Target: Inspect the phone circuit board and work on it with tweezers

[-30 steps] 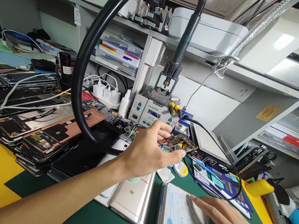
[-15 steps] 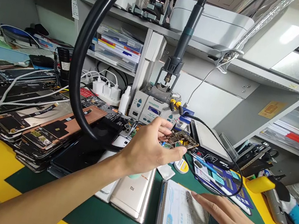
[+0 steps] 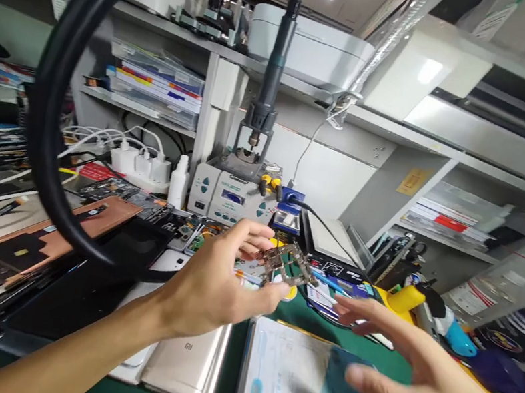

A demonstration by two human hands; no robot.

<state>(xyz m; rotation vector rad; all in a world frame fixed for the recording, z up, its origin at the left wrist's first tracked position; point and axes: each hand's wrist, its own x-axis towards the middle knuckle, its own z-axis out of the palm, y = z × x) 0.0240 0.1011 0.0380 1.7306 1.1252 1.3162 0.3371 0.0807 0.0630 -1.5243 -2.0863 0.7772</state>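
My left hand (image 3: 222,277) pinches a small phone circuit board (image 3: 288,265) between thumb and fingers, holding it above the bench. The board is tilted and has cut-out openings. My right hand (image 3: 409,371) is raised with thumb and fingers apart, holding nothing. Beneath it lies a flat plastic case (image 3: 286,377) with a pale label and a dark teal area. A gold phone (image 3: 186,359) rests back side up to the left of the case, partly under my left forearm.
A hot air station (image 3: 236,199) stands behind, its nozzle handle (image 3: 277,57) upright above. The thick black hose (image 3: 56,65) loops on the left near stacked phone parts (image 3: 29,250). A white bottle (image 3: 179,182), a power strip (image 3: 140,168) and a heating plate (image 3: 331,239) sit further back.
My right hand has lifted off the plastic case and opened in the air. The board, still in my left hand, is turned more toward me. The view has swung right.
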